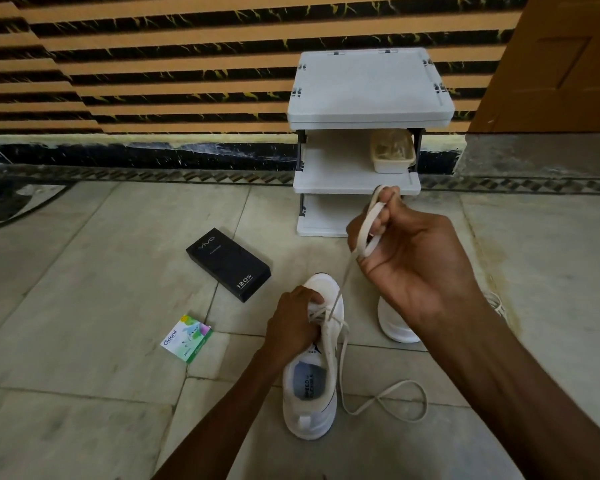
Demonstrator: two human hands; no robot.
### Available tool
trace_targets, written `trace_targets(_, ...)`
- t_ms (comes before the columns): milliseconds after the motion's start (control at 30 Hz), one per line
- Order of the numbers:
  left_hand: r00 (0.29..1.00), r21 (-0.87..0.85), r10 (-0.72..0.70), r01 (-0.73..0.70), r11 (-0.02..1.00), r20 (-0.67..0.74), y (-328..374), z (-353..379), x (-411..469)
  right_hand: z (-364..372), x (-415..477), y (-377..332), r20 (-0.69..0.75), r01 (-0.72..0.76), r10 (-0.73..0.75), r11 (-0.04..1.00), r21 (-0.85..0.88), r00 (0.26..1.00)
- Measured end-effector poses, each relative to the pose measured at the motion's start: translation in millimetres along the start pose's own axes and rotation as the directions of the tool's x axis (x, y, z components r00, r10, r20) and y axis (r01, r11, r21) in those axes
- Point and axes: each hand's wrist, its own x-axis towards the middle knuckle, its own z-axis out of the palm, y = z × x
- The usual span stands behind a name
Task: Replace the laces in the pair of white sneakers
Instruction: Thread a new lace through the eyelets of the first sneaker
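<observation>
The near sneaker [310,386] stood on the floor tiles [118,306], its mate [394,323] just beyond, partly hidden by the right forearm. The left hand [291,323] gripped the forefoot at the lower eyelets, fingers curled. The right hand [420,265], raised above the toe, held the lace [369,216] wound round its curled fingers, strand taut. A loose tail lay looped beside the shoe. Judgement: keep the shoe pinned and pull in line with the eyelet, lest the tail knot.
</observation>
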Motion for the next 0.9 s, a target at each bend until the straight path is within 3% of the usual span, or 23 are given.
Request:
trace_targets(133, 1.0, 0.053, 0.001, 0.0, 0.999, -0.025, 1, 7, -5, -5, 3, -1, -0.06, -0.027, 0.026, 1.0, -0.015, 0.998)
trace_targets(167, 0.999, 0.045, 0.004, -0.002, 0.999, -0.041, 2, 7, -5, -8, 5, -5, -0.078, -0.041, 0.035, 0.996, -0.084, 0.996)
trace_targets(233, 0.998, 0.012, 0.027, -0.026, 1.0, -0.057, 2, 7, -5, -19, 7, -11, -0.166, -0.104, 0.039, 0.908, -0.406, 0.985)
trace_targets(300, 0.998, -0.058, 0.019, -0.022, 0.998, -0.052, 0, 4, -4, -41, 7, -9, -0.301, -0.22, -0.022, 0.631, -0.743, 0.953)
trace_targets(367, 1.0, -0.088, -0.025, 0.024, 0.996, -0.003, -4, -1, -3, -70, 3, 0, -0.429, -0.398, -0.077, 0.257, -0.881, 0.9)
trace_targets(433, 0.995, -0.078, -0.075, 0.081, 0.994, 0.071, -8, -7, -3, -103, -4, 11, -0.438, -0.404, -0.009, -0.399, -0.823, 0.899)
trace_targets(467, 0.992, -0.064, -0.093, 0.098, 0.993, 0.088, -9, -9, -4, -119, -7, 17, -0.465, -0.274, 0.111, -0.681, -0.679, 0.878)
trace_targets(500, 0.991, -0.047, -0.108, 0.112, 0.993, 0.079, -10, -9, -5, -132, -13, 23, -0.531, -0.108, 0.248, -0.828, -0.551, 0.81)
trace_targets(567, 0.991, -0.016, -0.131, 0.131, 0.991, 0.002, -8, -11, -8, -147, -20, 34, -0.686, 0.097, 0.401, -0.895, -0.436, 0.608)
trace_targets(600, 0.99, -0.007, -0.135, 0.134, 0.991, -0.048, -7, -12, -10, -150, -18, 35, -0.703, 0.16, 0.431, -0.894, -0.419, 0.565)
trace_targets(633, 0.987, -0.001, -0.13, 0.131, 0.991, -0.091, -6, -12, -11, -153, -14, 35, -0.682, 0.197, 0.44, -0.892, -0.407, 0.583)
trace_targets(667, 0.985, -0.001, -0.122, 0.123, 0.992, -0.12, -5, -12, -13, -155, -6, 33, -0.619, 0.207, 0.437, -0.888, -0.409, 0.652)
trace_targets(700, 0.984, -0.007, -0.113, 0.114, 0.994, -0.141, -4, -13, -14, -155, 2, 29, -0.518, 0.15, 0.383, -0.888, -0.434, 0.765)
trace_targets(767, 0.98, -0.024, -0.112, 0.11, 0.994, -0.166, -2, -13, -16, -155, 19, 23, -0.267, -0.076, 0.107, -0.8, -0.596, 0.958)
trace_targets(833, 0.974, -0.037, -0.128, 0.123, 0.992, -0.189, -1, -13, -17, -157, 33, 23, -0.151, -0.2, -0.133, -0.585, -0.786, 0.98)
trace_targets(900, 0.966, -0.045, -0.144, 0.138, 0.989, -0.214, 2, -12, -18, -159, 43, 27, -0.224, -0.26, -0.132, -0.46, -0.849, 0.966)
